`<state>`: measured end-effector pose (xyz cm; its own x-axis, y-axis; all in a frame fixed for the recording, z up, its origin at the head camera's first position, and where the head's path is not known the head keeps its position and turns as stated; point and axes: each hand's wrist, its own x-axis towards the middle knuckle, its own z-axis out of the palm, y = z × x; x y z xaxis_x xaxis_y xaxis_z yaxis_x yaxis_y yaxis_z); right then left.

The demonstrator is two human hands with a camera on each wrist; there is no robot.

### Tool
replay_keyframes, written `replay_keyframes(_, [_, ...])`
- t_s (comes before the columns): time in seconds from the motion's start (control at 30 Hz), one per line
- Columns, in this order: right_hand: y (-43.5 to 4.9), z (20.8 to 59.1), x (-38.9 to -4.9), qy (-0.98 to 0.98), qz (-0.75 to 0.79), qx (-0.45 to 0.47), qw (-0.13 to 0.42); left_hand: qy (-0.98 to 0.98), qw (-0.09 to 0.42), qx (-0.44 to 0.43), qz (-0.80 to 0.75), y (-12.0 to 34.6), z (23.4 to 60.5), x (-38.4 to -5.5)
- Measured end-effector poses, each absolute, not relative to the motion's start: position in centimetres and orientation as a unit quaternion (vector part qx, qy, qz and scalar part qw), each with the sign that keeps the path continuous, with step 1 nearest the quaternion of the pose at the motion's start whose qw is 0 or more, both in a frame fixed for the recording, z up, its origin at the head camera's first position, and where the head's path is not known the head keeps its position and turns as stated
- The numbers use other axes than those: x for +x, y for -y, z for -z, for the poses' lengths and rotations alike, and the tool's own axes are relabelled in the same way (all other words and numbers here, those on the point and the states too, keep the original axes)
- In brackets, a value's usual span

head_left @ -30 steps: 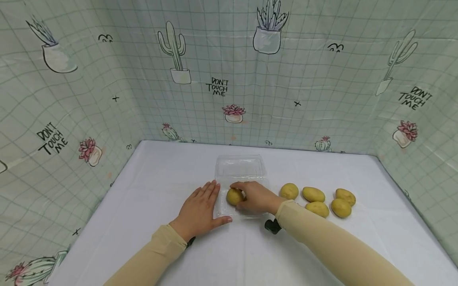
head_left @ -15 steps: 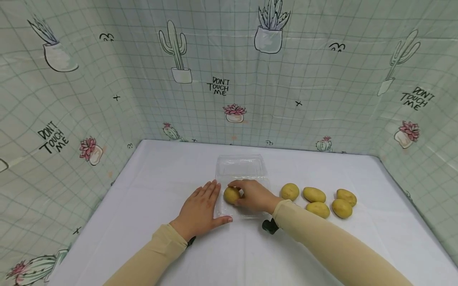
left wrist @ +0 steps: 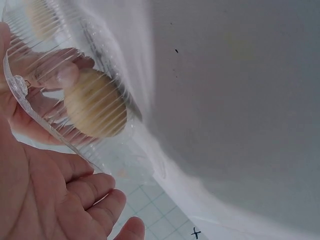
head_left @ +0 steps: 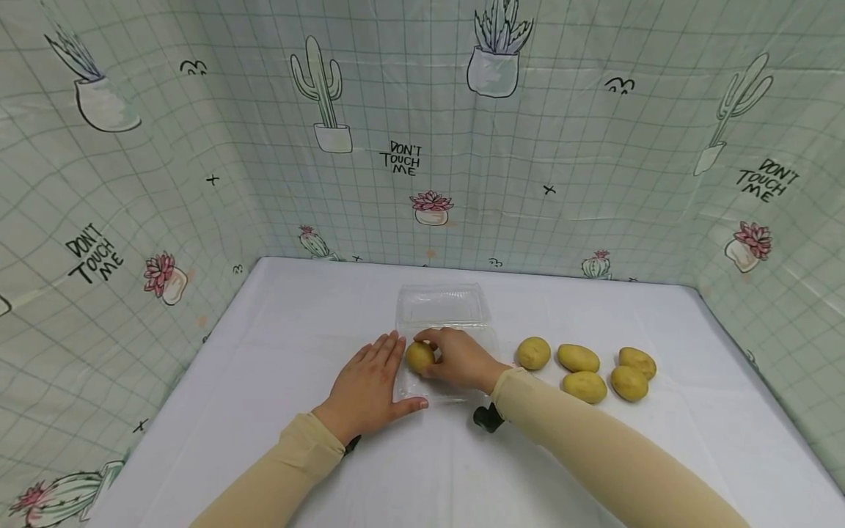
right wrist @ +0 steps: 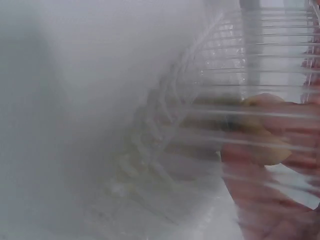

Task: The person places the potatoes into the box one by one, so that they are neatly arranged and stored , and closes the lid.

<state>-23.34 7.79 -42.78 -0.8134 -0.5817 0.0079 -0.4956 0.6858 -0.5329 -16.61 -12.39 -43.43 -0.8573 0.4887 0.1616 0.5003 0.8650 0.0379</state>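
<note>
Backdrop: pale green gridded cloth (head_left: 449, 161) printed with cacti and lettering, hung on three sides of the white-covered table (head_left: 297, 315).
Left side: broad stretch of white cover between table edge and left hand; room for that arm to draw away.
Left hand (head_left: 366, 385): fingers extended, gripping nothing; laid along the left wall of the clear, ribbed plastic hinged box (head_left: 442, 304), thumb by its front corner. Likely a brace, since so light a box would slide easily.
Box: lid folded back, away from the person; base uncovered, so reachable from above.
Held potato (head_left: 419, 357): yellow-brown, rounded, within the base near its left wall. Whether it touches the floor: cannot tell.
Right hand (head_left: 462, 359): thumb and fingers curved around that potato, parted only by its width; reaching in from the right.
Loose potatoes, right: round yellow one (head_left: 533, 353) nearest the box; two ovals beyond (head_left: 578, 358) (head_left: 584, 387); two more (head_left: 637, 362) (head_left: 629, 383) nearest the table's right edge.
Tight spot: beige right sleeve (head_left: 594, 447) passes just before the front oval.
</note>
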Motion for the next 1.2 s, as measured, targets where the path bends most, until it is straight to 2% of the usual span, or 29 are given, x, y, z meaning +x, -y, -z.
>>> replay_keyframes(1.2, [-8.67,42.44,-23.04,-0.925,0.233,-0.287,0.086,0.964,0.065,-0.255,0.034,12.41,43.24,-16.53])
